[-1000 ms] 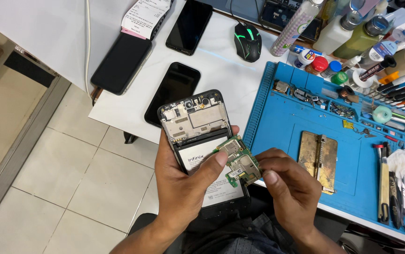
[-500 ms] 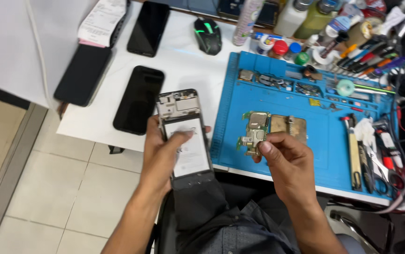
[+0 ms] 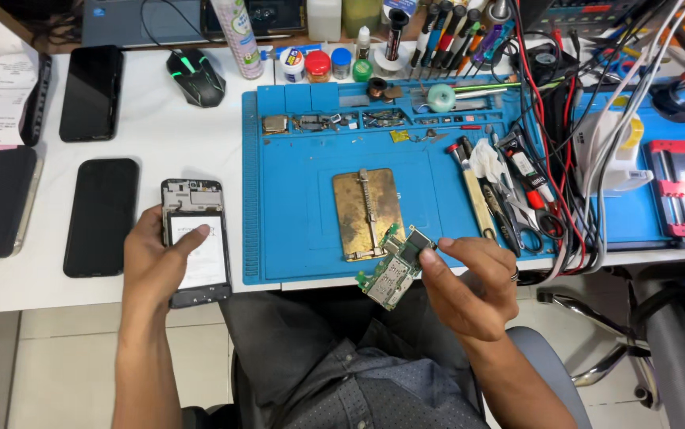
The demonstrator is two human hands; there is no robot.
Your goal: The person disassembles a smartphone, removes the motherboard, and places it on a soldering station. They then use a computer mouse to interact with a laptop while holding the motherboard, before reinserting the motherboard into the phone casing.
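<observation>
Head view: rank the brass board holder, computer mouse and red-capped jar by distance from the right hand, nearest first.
From the right hand, which holds the circuit board:
1. Brass board holder, just up and left of the hand, mid blue mat.
2. Red-capped jar, at the mat's far edge.
3. Computer mouse, far left on the white table, beyond the mat.

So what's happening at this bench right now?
A person at a repair bench has a phone taken apart. The left hand holds the opened phone, back cover off, at the white table's front edge. The right hand pinches the phone's green circuit board, lifted just above the front edge of the blue work mat, near a brass board holder. Other dark phones, a mouse and many tools lie around.
</observation>
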